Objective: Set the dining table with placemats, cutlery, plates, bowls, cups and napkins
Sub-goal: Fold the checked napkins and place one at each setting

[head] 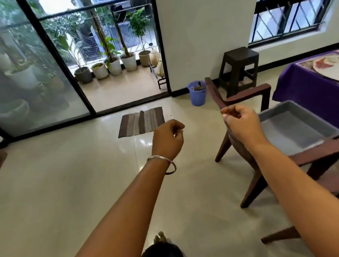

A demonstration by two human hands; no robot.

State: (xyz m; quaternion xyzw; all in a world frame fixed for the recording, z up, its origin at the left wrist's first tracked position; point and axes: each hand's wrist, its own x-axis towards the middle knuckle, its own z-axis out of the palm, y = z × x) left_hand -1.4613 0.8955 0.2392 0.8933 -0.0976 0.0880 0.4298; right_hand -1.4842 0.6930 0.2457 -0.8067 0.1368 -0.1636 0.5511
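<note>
Both arms reach forward over the pale tiled floor with nothing in them. The left hand (pixel 168 138), a thin metal bangle (pixel 164 163) on its wrist, has its fingers curled into a loose fist around nothing; the right hand (pixel 241 124) is likewise curled, thumb against the bent fingers, holding nothing that can be made out. The task's surface, a table under a purple cloth (pixel 317 101), sits at the far right edge, carrying a round patterned placemat (pixel 335 69). Just near of it, a grey plastic tray (pixel 297 128) that looks empty rests on the seat of a dark brown wooden armchair (pixel 245 96). The tray lies close to the seat's near edge, so a careless brush of the right arm or a bump to the chair could tip it off; the chair legs also stand where a foot might catch on the way to the table.
</note>
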